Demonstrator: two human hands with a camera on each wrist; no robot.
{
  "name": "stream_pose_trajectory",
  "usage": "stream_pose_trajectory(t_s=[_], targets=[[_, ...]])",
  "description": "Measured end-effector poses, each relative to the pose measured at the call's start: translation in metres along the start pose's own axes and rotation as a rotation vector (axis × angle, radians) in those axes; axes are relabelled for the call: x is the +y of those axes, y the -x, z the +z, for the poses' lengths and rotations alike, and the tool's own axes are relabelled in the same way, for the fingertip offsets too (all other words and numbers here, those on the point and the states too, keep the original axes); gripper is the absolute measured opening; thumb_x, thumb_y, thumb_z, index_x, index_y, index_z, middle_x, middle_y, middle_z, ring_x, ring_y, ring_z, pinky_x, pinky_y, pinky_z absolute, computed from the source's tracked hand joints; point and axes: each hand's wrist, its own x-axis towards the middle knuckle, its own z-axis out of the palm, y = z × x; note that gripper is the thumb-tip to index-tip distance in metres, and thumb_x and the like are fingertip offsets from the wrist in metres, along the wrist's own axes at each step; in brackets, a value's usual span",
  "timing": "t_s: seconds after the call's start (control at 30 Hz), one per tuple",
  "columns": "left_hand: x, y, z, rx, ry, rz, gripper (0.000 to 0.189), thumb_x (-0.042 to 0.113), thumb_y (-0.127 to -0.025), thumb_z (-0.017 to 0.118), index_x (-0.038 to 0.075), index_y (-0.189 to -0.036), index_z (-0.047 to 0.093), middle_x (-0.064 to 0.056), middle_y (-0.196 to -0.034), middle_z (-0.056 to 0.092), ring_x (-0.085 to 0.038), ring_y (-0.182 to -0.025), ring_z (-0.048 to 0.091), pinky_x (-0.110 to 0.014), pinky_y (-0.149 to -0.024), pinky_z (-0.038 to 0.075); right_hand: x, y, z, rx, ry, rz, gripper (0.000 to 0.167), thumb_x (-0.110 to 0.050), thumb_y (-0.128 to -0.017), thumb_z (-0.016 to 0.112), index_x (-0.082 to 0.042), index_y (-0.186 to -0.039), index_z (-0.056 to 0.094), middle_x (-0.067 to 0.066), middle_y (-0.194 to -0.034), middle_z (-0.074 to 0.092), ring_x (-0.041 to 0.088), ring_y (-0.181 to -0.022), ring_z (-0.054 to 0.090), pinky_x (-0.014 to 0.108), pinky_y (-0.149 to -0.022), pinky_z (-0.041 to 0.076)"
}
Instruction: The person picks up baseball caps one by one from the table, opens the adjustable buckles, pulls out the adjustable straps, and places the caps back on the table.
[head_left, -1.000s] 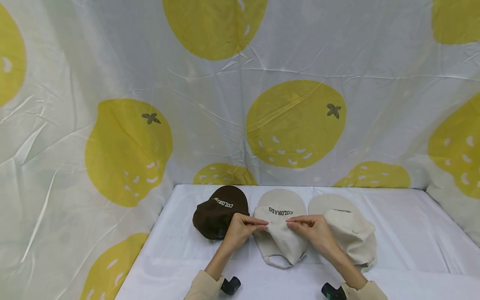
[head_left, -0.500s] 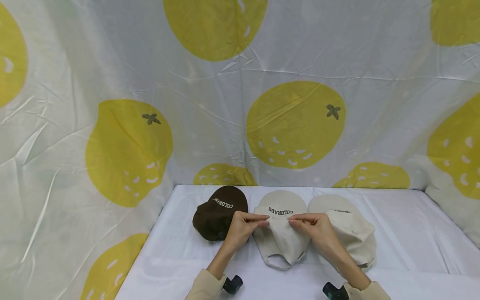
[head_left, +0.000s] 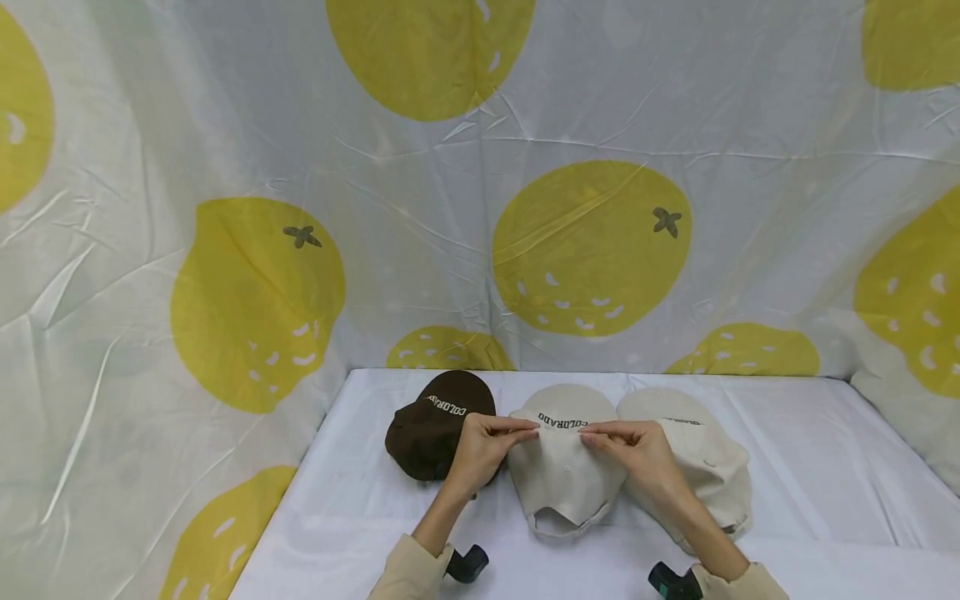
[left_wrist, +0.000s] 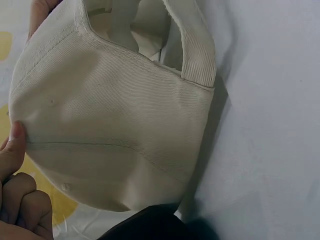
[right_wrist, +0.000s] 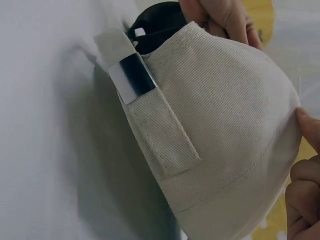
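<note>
Three baseball caps lie in a row on the white-covered table. The middle one, a beige cap (head_left: 568, 475) with dark COLORADO lettering, is pinched at its crown on both sides. My left hand (head_left: 482, 447) pinches the left side between thumb and fingers, and my right hand (head_left: 637, 454) does the same on the right. In the left wrist view the cap's back opening and strap (left_wrist: 197, 55) show, with the thumb on the crown. A metal buckle (right_wrist: 132, 77) sits on the strap in the right wrist view. The inside of the crown is mostly hidden.
A dark brown cap (head_left: 431, 433) with white lettering lies to the left, partly behind my left hand. Another beige cap (head_left: 712, 467) lies to the right, close beside my right forearm. Behind the table (head_left: 810, 467) hangs a lemon-print cloth (head_left: 420, 225).
Both hands have moved slightly up and a little apart on the middle cap. Its rear crown has been pulled fuller and smoother, and its back opening shows more rounded.
</note>
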Motion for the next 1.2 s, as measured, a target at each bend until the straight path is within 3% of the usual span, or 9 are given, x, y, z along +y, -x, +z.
stream_pose_trajectory(t_s=[0.13,0.23,0.37,0.67,0.87,1.03,1.2], targets=[[0.008,-0.002,0.000,-0.007,0.008,0.033,0.013,0.007,-0.086,0.083,-0.002,-0.095,0.083,-0.019,-0.094,0.080,-0.010,-0.094,0.076,-0.022,-0.083,0.060,-0.006,0.001,-0.002,0.029,0.023,-0.018,0.020,-0.014,-0.091,0.080,0.001,-0.104,0.081,-0.010,-0.067,0.070,-0.002,-0.064,0.046,0.019,-0.059,0.045],[0.015,-0.002,0.000,-0.020,0.024,0.040,0.013,0.007,-0.086,0.082,-0.002,-0.096,0.082,-0.019,-0.096,0.079,-0.007,-0.094,0.075,-0.022,-0.084,0.060,-0.012,0.002,-0.005,0.039,0.034,-0.019,0.019,-0.015,-0.091,0.080,-0.001,-0.103,0.081,-0.010,-0.060,0.060,-0.001,-0.062,0.040,0.021,-0.055,0.041],[0.024,-0.001,-0.001,-0.033,0.047,0.061,0.013,0.006,-0.087,0.081,-0.003,-0.097,0.082,-0.021,-0.097,0.079,-0.008,-0.095,0.076,-0.023,-0.086,0.060,-0.022,0.004,-0.009,0.029,0.039,-0.015,0.019,-0.017,-0.093,0.079,-0.002,-0.105,0.081,-0.014,-0.072,0.073,-0.001,-0.069,0.046,0.017,-0.065,0.046],[0.047,0.004,-0.002,-0.045,0.067,0.077,0.013,0.003,-0.087,0.081,-0.004,-0.098,0.081,-0.021,-0.096,0.079,-0.006,-0.094,0.075,-0.024,-0.087,0.060,-0.041,0.013,-0.014,0.026,0.027,-0.050,0.017,-0.013,-0.093,0.078,-0.001,-0.105,0.081,-0.007,-0.057,0.054,0.001,-0.062,0.038,0.027,-0.055,0.040],[0.059,0.010,-0.004,-0.065,0.104,0.087,0.013,-0.001,-0.089,0.077,-0.008,-0.099,0.080,-0.019,-0.096,0.079,-0.012,-0.096,0.077,-0.026,-0.088,0.061,-0.055,0.018,-0.014,0.023,0.027,-0.074,0.017,-0.012,-0.093,0.078,-0.001,-0.106,0.081,-0.013,-0.070,0.071,-0.002,-0.066,0.040,0.019,-0.061,0.046],[0.067,0.015,-0.004,-0.079,0.155,0.110,0.013,-0.004,-0.090,0.074,-0.011,-0.101,0.078,-0.015,-0.097,0.080,-0.021,-0.096,0.078,-0.031,-0.090,0.061,-0.064,0.024,-0.015,0.019,0.032,-0.081,0.016,-0.011,-0.093,0.077,-0.001,-0.105,0.081,-0.007,-0.073,0.075,-0.003,-0.068,0.045,0.019,-0.062,0.048],[0.075,0.019,-0.004,-0.069,0.167,0.126,0.013,-0.004,-0.090,0.075,-0.012,-0.100,0.078,-0.012,-0.096,0.081,-0.023,-0.096,0.078,-0.032,-0.089,0.061,-0.070,0.028,-0.017,0.016,0.036,-0.077,0.014,-0.012,-0.093,0.078,-0.004,-0.104,0.082,-0.010,-0.061,0.063,-0.002,-0.065,0.039,0.019,-0.064,0.048]])
